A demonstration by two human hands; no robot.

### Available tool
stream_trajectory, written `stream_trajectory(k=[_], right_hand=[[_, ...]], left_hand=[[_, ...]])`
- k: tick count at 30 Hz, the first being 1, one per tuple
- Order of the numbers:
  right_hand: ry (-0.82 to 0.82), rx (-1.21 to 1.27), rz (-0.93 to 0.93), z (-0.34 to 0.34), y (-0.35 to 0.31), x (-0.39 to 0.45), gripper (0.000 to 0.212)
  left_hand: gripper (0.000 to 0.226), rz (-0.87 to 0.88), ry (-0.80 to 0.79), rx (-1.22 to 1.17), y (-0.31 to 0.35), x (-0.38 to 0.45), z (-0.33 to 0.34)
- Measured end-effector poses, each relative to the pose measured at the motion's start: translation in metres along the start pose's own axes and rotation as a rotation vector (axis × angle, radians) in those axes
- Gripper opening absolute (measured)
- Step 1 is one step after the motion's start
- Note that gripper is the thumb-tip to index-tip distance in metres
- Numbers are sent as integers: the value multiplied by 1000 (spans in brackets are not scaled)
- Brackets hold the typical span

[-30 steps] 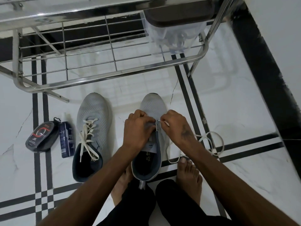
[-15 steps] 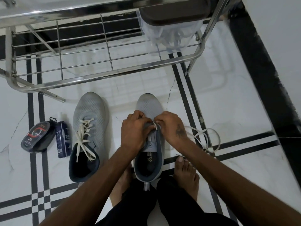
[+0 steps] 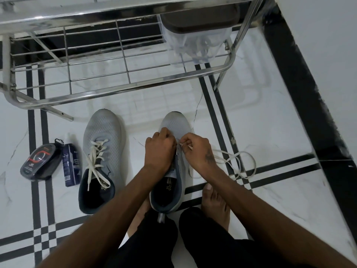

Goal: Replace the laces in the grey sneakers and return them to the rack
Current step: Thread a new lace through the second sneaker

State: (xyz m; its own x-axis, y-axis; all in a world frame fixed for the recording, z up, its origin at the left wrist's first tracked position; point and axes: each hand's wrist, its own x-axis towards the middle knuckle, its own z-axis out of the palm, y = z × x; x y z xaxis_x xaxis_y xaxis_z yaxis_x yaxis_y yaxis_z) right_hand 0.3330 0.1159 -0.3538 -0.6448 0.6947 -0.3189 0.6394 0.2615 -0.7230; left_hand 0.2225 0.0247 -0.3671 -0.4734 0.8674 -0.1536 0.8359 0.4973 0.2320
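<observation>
Two grey sneakers stand on the white floor before the rack. The left sneaker [image 3: 101,151] carries a loosely threaded white lace. The right sneaker [image 3: 172,175] sits between my feet. My left hand [image 3: 159,149] grips its upper beside the eyelets. My right hand [image 3: 197,149] pinches the tip of a white lace [image 3: 237,161] at the eyelets; the rest of the lace trails in loops on the floor to the right. The steel shoe rack [image 3: 123,88] stands just beyond the shoes.
A round black polish case [image 3: 39,161] and a dark blue spray can [image 3: 70,165] lie left of the left sneaker. A clear plastic container [image 3: 197,43] with laces sits on the rack's right end. A white wall with a black skirting [image 3: 301,93] runs along the right.
My right hand has shifted slightly at the eyelets with the lace tip, and the loose lace loops on the floor have moved a little. The left hand stays on the shoe.
</observation>
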Motion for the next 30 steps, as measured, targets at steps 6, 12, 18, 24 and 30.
stream_trajectory(k=[6, 12, 18, 24, 30], right_hand=[[-114, 32, 42, -10, -11, -5, 20], [-143, -68, 29, 2, -2, -4, 39], [-115, -274, -97, 15, -6, -13, 44], [-137, -247, -100, 13, -6, -14, 42], [-133, -283, -138, 0, -10, -15, 55]], left_hand=[[29, 121, -35, -145, -18, 5, -12], [9, 102, 73, -332, -46, -11, -60], [12, -255, 247, -287, -96, -54, -108], [11, -340, 237, -392, -96, -71, -112], [10, -273, 177, -1036, -36, -44, -107]])
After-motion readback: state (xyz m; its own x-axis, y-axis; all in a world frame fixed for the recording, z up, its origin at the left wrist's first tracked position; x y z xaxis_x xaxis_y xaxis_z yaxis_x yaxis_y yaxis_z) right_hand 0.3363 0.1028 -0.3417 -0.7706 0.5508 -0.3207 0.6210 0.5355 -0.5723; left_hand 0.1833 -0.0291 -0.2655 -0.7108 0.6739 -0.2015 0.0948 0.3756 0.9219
